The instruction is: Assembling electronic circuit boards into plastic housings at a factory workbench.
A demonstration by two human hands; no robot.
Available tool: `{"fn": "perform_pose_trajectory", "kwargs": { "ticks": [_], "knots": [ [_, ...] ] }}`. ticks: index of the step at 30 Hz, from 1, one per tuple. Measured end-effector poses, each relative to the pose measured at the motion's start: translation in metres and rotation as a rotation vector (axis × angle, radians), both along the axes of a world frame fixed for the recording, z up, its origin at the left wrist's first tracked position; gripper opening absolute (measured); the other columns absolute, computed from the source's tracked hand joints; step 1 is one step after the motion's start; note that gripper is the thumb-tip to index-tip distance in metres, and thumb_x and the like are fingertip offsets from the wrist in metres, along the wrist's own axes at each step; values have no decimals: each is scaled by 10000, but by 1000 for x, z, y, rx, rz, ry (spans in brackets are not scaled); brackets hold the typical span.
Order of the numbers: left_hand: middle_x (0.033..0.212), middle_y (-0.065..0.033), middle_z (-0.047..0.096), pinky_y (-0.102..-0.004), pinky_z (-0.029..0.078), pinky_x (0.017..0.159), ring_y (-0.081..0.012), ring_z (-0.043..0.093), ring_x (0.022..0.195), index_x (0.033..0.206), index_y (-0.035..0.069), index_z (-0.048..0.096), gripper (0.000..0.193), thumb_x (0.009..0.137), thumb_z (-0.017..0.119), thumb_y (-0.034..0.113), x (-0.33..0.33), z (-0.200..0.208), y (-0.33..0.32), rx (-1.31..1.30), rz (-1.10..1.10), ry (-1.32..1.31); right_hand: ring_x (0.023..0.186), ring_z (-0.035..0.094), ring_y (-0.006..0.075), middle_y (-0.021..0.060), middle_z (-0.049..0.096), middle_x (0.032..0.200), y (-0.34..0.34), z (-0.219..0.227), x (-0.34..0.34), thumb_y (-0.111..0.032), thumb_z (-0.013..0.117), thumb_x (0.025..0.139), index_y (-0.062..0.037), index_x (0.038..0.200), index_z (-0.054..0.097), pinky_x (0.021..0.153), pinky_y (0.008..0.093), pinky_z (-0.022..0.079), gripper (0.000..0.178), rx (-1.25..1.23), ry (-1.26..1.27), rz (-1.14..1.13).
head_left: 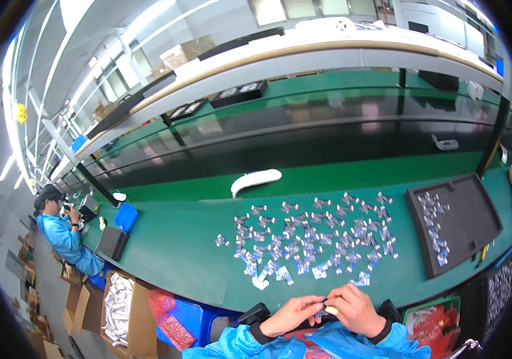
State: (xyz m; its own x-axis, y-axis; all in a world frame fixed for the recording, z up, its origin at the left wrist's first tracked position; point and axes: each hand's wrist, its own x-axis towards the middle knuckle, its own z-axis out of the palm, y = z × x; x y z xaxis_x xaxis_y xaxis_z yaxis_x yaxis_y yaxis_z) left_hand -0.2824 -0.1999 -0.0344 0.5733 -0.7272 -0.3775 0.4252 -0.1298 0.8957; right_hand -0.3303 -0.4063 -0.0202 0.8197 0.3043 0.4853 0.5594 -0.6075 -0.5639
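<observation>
At the near table edge, my left hand (293, 315) and my right hand (356, 309) meet, fingers pinched together. Between them is a small speckled part (321, 312) that looks like one of the circuit boards, mostly covered by the fingers. A pale yellow piece (331, 310) shows at the right thumb; I cannot tell whether it is a finger cover. Just beyond my hands, many small blue and silver circuit boards (309, 242) lie spread on the green table. Closest to my fingers are a few boards with white and blue faces, such as the flat board (360, 279).
A black foam tray (471, 230) with boards along its left side sits at the right. A curved white shell (256, 180) lies beyond the boards. A blue bin (126, 216) and a black box (113, 243) stand left, near a co-worker (67, 233). Below is a carton (139, 311) of white parts.
</observation>
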Motion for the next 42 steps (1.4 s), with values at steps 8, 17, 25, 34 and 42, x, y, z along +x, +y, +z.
{"fn": "perform_pose_trajectory", "kwargs": {
  "ticks": [8, 17, 25, 34, 42],
  "knots": [
    [1131, -150, 614, -366, 519, 857, -247, 636, 995, 1216, -39, 516, 350, 971, 532, 211, 172, 56, 38, -97, 336, -214, 877, 649, 319, 174, 668, 1018, -19, -4, 32, 4, 624, 794, 0, 911, 531, 777, 392, 510, 149, 433, 115, -132],
    [1392, -315, 335, -519, 351, 1091, -436, 387, 1287, 1396, -86, 199, 552, 1025, 373, 284, 400, -36, 11, -387, 1053, 471, 829, 654, 263, 171, 668, 1008, -26, 10, 42, -60, 556, 914, 13, 981, 578, 736, 323, 513, 101, 589, 193, -152],
    [1308, -244, 472, -515, 408, 1055, -388, 460, 1239, 1317, -48, 365, 372, 1029, 285, 173, 314, 30, 3, -496, 767, 61, 885, 667, 294, 211, 660, 1040, -38, 13, 32, -6, 510, 890, -14, 967, 460, 780, 365, 528, 92, 471, 171, -208],
    [1326, -199, 498, -492, 417, 1049, -329, 508, 1225, 1373, -12, 361, 448, 997, 442, 218, 76, 87, 35, -384, 490, 34, 976, 641, 347, 202, 627, 1147, 5, 37, 32, -3, 596, 840, -6, 987, 498, 814, 405, 518, 177, 407, -30, 148],
    [1372, -140, 465, -454, 437, 1034, -280, 491, 1242, 1359, 17, 384, 416, 975, 500, 127, -10, 28, 42, -534, 528, 193, 980, 615, 381, 222, 605, 1169, 39, 26, 20, 30, 592, 794, -11, 989, 488, 820, 424, 488, 225, 233, 2, 11]
  ]
}}
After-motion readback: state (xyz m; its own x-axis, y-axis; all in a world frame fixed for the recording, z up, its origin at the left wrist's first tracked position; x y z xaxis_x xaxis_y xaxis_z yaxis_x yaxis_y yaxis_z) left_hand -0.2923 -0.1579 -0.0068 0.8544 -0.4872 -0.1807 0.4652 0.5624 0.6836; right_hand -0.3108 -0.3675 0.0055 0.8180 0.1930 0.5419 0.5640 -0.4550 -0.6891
